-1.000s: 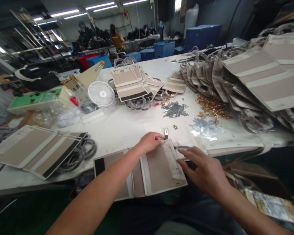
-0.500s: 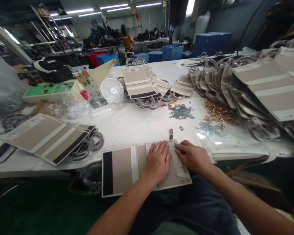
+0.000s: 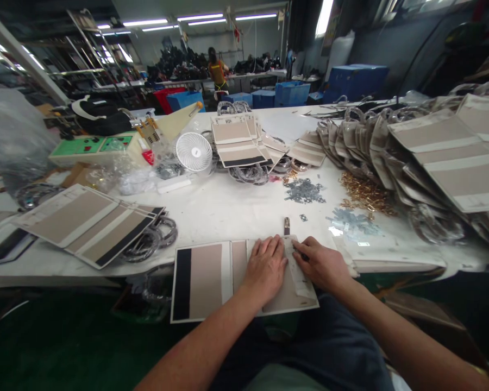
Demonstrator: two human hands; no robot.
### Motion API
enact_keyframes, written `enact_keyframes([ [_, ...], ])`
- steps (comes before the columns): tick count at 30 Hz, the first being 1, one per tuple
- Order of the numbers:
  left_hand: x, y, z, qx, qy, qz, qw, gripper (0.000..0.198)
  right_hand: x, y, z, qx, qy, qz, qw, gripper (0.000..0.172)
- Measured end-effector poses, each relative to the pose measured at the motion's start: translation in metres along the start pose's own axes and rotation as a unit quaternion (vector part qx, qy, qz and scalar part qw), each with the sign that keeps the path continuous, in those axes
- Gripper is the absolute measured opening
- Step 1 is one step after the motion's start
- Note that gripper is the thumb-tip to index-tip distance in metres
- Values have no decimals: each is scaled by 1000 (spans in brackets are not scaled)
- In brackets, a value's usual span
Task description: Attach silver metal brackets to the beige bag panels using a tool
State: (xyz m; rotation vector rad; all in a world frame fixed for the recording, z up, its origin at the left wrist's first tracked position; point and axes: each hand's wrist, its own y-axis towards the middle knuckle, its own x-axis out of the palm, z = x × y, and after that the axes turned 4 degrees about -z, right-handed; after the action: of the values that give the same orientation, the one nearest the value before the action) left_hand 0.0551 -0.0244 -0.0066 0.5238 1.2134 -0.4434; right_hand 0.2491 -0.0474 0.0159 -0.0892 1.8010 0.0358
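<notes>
A flat beige panel (image 3: 206, 282) with white strips and a black band lies at the table's front edge, its near part over my lap. My left hand (image 3: 264, 269) rests flat on it with fingers stretched out. Closed around a small dark-handled tool (image 3: 304, 256), my right hand (image 3: 324, 265) works at the panel's upper right edge; the tool's tip is too small to make out. Just beyond that edge a metal clasp with a strap (image 3: 287, 225) sticks out. A small square metal plate (image 3: 303, 218) lies nearby.
Piles of grey metal plates (image 3: 305, 190), gold fittings (image 3: 364, 193) and pale plates (image 3: 352, 221) lie to the right. Stacked panels with wrapped handles stand right (image 3: 444, 155), centre (image 3: 238, 142) and left (image 3: 85, 222). A white fan (image 3: 194, 152) sits behind. A person (image 3: 217, 70) stands far off.
The view has shifted slightly, so everything appears a little to the right. Both hands stay at nearly the same places on the panel.
</notes>
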Motion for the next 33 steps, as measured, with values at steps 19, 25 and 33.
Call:
enact_keyframes([
  [19,-2,-1,-7,15,-2,16,1000,50,-17,18,16,-20,96,-3,995,32],
  [25,-2,-1,-10,-4,-56,15,998,52,-35,77,54,108,79,7,991,35],
  [33,1,0,-13,0,-99,32,995,51,-23,117,67,159,48,-27,986,37],
])
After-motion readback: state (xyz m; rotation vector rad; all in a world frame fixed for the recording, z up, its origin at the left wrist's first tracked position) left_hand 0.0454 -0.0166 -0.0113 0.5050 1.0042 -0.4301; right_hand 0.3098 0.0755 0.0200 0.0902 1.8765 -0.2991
